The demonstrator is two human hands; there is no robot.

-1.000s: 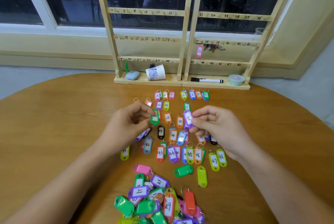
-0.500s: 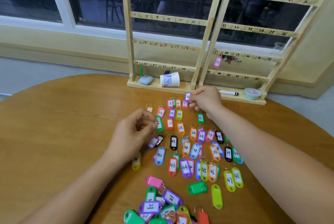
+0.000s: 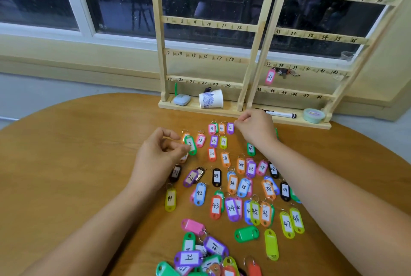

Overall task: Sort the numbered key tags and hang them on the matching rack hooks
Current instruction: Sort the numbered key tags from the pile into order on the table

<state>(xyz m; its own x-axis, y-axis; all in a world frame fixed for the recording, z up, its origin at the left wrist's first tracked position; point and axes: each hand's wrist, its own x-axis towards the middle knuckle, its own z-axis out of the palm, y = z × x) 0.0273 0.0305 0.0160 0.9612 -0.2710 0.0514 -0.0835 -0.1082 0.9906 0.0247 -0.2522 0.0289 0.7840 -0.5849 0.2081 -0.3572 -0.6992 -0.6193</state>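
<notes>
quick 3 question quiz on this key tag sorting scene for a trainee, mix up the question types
1. True or false: pink tag 37 already hangs on the rack.
2. Which tag does the left hand pinch? A green tag 2; B black 33; C yellow 48.
3. Fill in: the right hand pinches at the purple tag numbered ___.
Key: 1 true; 2 A; 3 five (5).

numbered tags (image 3: 225, 159) are laid in ordered rows before the rack (image 3: 211, 23); an unsorted heap (image 3: 189, 258) is piled nearer. pink tag 37 (image 3: 270, 77) is hung on its hook. green tag 2 (image 3: 190, 145) is pinched at their left.
</notes>
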